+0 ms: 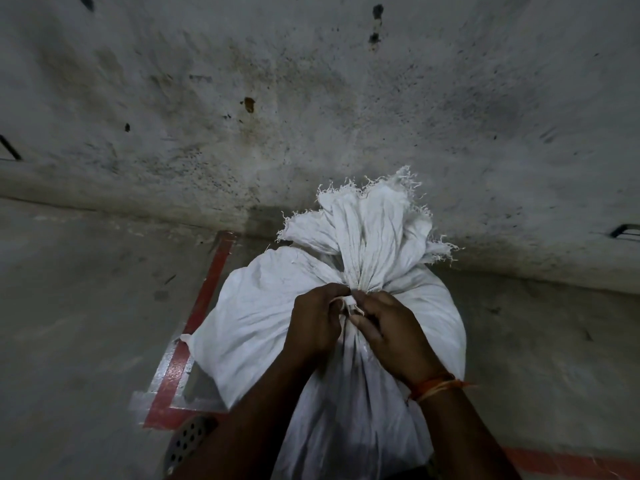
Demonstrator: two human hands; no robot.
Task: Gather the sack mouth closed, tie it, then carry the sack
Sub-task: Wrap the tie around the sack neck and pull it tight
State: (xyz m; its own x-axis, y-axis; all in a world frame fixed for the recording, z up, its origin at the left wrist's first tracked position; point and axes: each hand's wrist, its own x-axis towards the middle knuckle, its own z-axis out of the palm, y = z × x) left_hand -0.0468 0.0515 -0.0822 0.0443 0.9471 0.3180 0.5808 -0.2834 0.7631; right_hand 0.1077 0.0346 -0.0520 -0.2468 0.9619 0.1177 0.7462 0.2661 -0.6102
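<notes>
A full white woven sack (263,317) stands on the concrete floor against a wall. Its mouth (367,223) is gathered into a bunch with frayed edges fanning out above the neck. A pale string (349,304) runs around the neck. My left hand (313,323) pinches the string on the left of the neck. My right hand (391,334) pinches it on the right, fingertips nearly touching the left ones. An orange thread band (434,388) circles my right wrist. The knot itself is hidden under my fingers.
A stained grey wall (311,98) rises directly behind the sack. Red floor tape (211,282) with silver edging runs under the sack's left side, and more red tape (568,462) lies at lower right. A round perforated metal drain cover (188,441) sits near my left forearm.
</notes>
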